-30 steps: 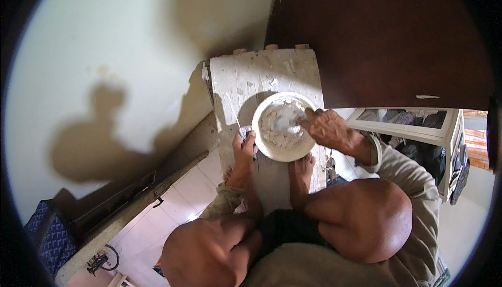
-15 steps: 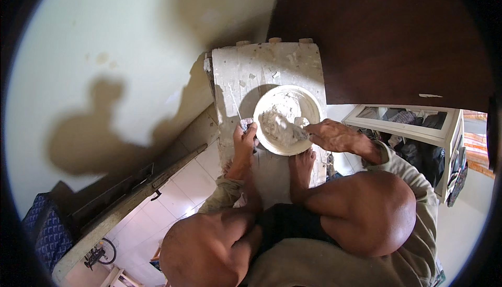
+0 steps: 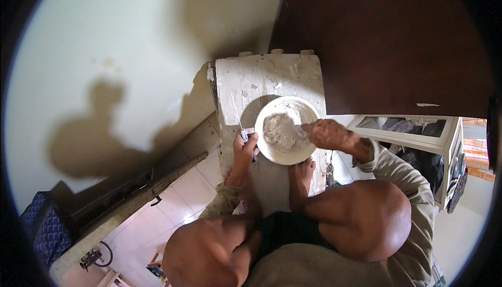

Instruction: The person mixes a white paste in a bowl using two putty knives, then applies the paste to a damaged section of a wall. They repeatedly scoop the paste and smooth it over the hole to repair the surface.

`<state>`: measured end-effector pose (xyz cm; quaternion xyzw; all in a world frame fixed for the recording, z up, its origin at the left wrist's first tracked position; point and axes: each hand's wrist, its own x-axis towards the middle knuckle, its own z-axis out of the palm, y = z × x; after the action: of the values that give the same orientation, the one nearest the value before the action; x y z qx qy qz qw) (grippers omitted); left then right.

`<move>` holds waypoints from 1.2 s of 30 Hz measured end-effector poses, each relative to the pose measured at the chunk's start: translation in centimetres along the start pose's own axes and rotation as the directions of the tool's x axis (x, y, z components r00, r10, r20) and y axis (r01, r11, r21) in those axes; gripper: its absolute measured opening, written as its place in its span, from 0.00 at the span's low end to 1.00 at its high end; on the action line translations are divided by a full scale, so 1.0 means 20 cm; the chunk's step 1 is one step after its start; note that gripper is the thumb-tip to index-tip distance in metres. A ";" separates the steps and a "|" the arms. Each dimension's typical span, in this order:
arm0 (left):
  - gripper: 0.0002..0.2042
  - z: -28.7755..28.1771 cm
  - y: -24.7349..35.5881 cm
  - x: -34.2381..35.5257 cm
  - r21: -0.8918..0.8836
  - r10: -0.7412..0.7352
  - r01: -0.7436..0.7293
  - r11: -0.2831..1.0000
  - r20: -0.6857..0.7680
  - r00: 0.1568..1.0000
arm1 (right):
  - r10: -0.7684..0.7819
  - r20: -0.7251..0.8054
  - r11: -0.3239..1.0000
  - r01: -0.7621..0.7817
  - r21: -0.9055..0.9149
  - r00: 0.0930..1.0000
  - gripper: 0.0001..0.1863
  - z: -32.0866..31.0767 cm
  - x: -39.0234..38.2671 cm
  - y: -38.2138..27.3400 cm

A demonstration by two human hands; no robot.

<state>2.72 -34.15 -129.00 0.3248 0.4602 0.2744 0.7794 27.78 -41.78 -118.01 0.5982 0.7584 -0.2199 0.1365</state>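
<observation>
In the head view, has just swept the right hand round inside the right of the white bowl, toward the near rim and back up again. Leaves less of the mixing tool in sight than a second ago, blurred at the edge of the pale mix. Suggests, as a judgement, stirring in full swing, with the mix thick and lumpy. Keeps the bowl in the same spot on the bench, just beyond the right foot.

Grips the mixing tool tightly in the right hand, fingers curled, handle hidden. Steadies the bowl at its left rim with the left hand, also closed round a thin-bladed tool, pointing away past the bowl.
</observation>
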 end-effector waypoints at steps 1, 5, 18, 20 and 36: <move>0.07 0.01 0.01 -0.01 -0.006 -0.008 0.008 1.000 0.000 1.000 | -0.047 -0.110 0.987 0.029 -0.161 0.993 0.15 0.08 0.01 0.05; 0.07 -0.01 0.01 -0.03 -0.075 0.018 -0.018 0.997 -0.009 1.000 | -0.092 -0.294 0.983 0.040 -0.178 0.951 0.13 -0.17 -0.03 -0.03; 0.07 -0.04 0.00 0.04 0.049 0.041 -0.037 0.998 -0.079 0.996 | -0.229 -0.050 0.934 0.205 -0.294 0.972 0.13 -0.04 -0.04 -0.15; 0.07 -0.05 -0.02 0.05 0.034 0.058 -0.055 0.998 -0.076 0.995 | -0.223 -0.085 0.935 0.188 -0.300 0.971 0.14 -0.16 -0.07 -0.17; 0.08 -0.03 0.00 0.06 0.072 0.053 -0.053 0.996 0.001 0.999 | -0.205 -0.217 0.948 0.139 -0.286 0.954 0.17 -0.15 -0.06 0.07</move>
<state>2.64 -33.16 -129.84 0.3646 0.4613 0.2785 0.7594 29.56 -40.98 -115.02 0.5277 0.8417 -0.0518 0.1019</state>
